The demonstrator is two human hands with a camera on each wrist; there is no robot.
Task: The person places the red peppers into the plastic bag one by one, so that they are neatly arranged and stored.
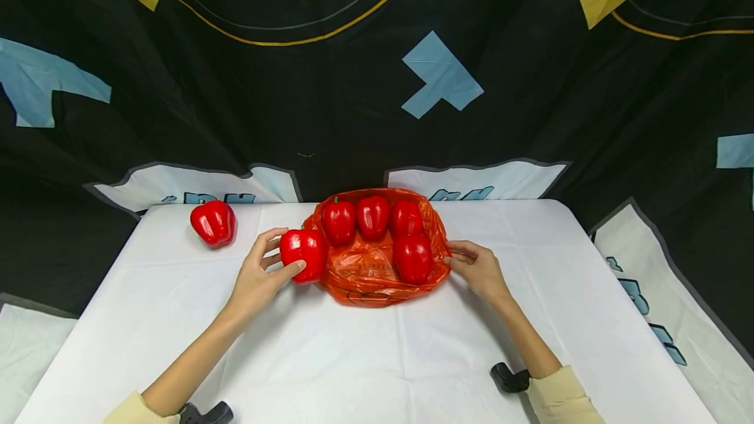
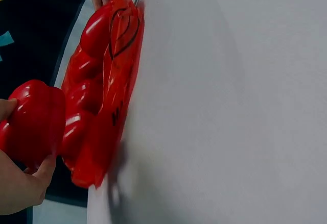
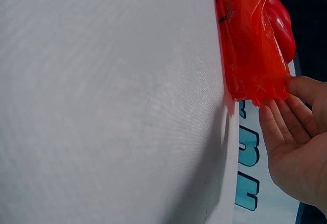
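An orange-red plastic bag [image 1: 362, 270] lies spread wide on the table, with several glossy red bell peppers [image 1: 372, 217] inside it. At the bag's left rim my left hand [image 1: 262, 275] grips another red bell pepper [image 1: 303, 255], thumb in front and fingers behind. In the left wrist view this held pepper [image 2: 36, 124] is raised beside the bag's end. My right hand [image 1: 478, 270] pinches the bag's right edge between thumb and fingers. From the right wrist, the thumb lies against the bag [image 3: 253, 55] and the other fingers extend beneath its edge.
One more red bell pepper [image 1: 213, 224] lies alone at the table's back left. A white cloth covers the table [image 1: 330, 365]. Behind it hangs a black curtain [image 1: 283, 103] with blue and yellow shapes. Black wrist cameras [image 1: 510, 378] sit at both sleeves.
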